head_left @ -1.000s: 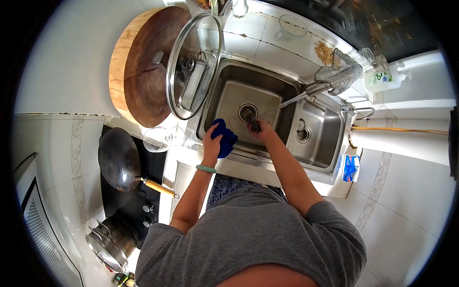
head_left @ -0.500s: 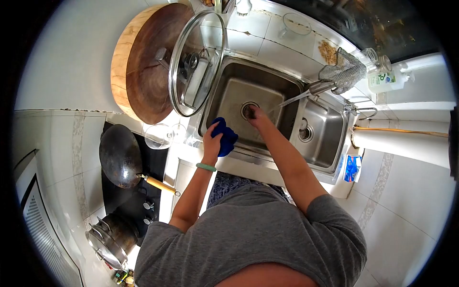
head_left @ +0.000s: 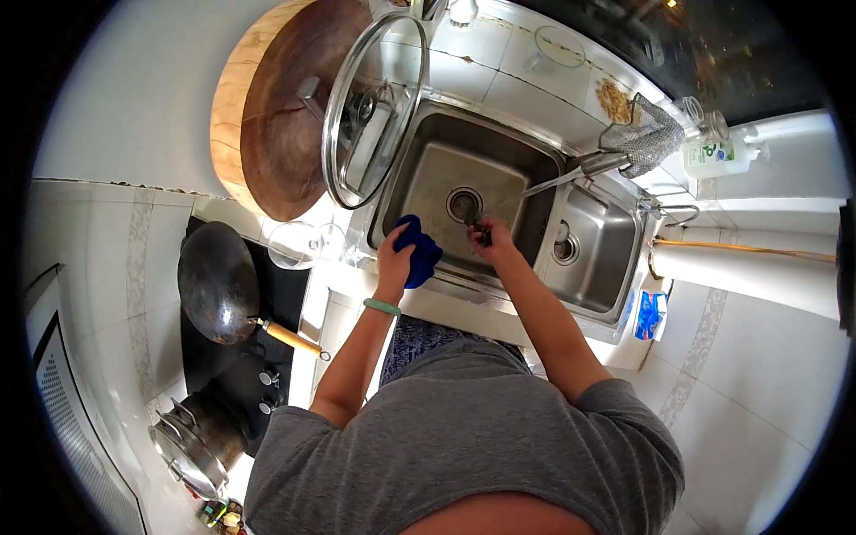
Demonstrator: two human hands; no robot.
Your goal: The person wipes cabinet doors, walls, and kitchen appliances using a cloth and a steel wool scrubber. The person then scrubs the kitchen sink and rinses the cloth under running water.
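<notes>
My left hand (head_left: pixel 393 263), with a green bangle on its wrist, is closed around a bunched blue cloth (head_left: pixel 417 253) at the front left edge of the large sink basin (head_left: pixel 428 169). Over that basin, just nearer to me than the round drain (head_left: pixel 464 206), my right hand (head_left: pixel 493 245) pinches a small dark object (head_left: pixel 481 233). Its exact kind is too small to make out. Beyond this hand, a stream of water runs from the faucet (head_left: pixel 596 164) into the basin.
A glass lid (head_left: pixel 331 125) leans by a thick round chopping board (head_left: pixel 285 116) on the left. The wok (head_left: pixel 220 281) and a steel pot (head_left: pixel 201 441) stand at the stove. Right lie a smaller basin (head_left: pixel 599 259), a soap bottle (head_left: pixel 713 159) and a blue packet (head_left: pixel 650 316).
My right hand has drawn back from the drain toward me, with a small dark object now showing in its fingers. The left hand still grips the blue cloth.
</notes>
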